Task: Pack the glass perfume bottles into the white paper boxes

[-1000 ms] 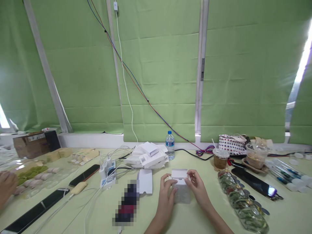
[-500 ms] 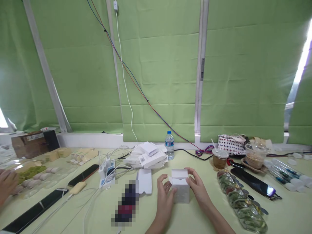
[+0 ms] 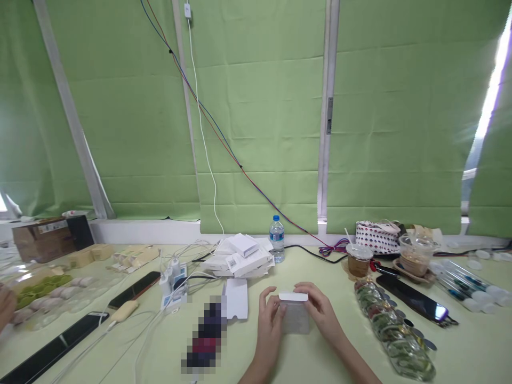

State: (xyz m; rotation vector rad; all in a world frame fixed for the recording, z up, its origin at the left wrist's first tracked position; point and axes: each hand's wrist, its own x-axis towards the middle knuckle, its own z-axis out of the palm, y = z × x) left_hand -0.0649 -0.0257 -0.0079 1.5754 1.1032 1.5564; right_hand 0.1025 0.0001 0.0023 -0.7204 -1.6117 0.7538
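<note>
A small white box (image 3: 296, 319) stands on the pale green table in front of me, its lid flap (image 3: 293, 296) folded over at the top. My left hand (image 3: 271, 312) is closed on the box's left side, thumb at the upper front edge. From the right, my right hand (image 3: 320, 305) grips the upper corner, with its fingers along the top by the flap. What the box holds, if anything, is hidden. Just left of my hands lies an opened white carton piece (image 3: 237, 298).
Behind are stacked flat white boxes (image 3: 244, 255) and a water bottle (image 3: 277, 239). Glass jars (image 3: 390, 325), a phone (image 3: 412, 297) and a drink cup (image 3: 359, 260) are at right. Cables, phones (image 3: 56, 349) and a power strip (image 3: 174, 285) lie left; another person's hand (image 3: 6, 306) shows at far left.
The box's top flap, raised before, is now folded down toward the front. Both hands have moved in slightly over the top edge. The other person's hand has shifted left.
</note>
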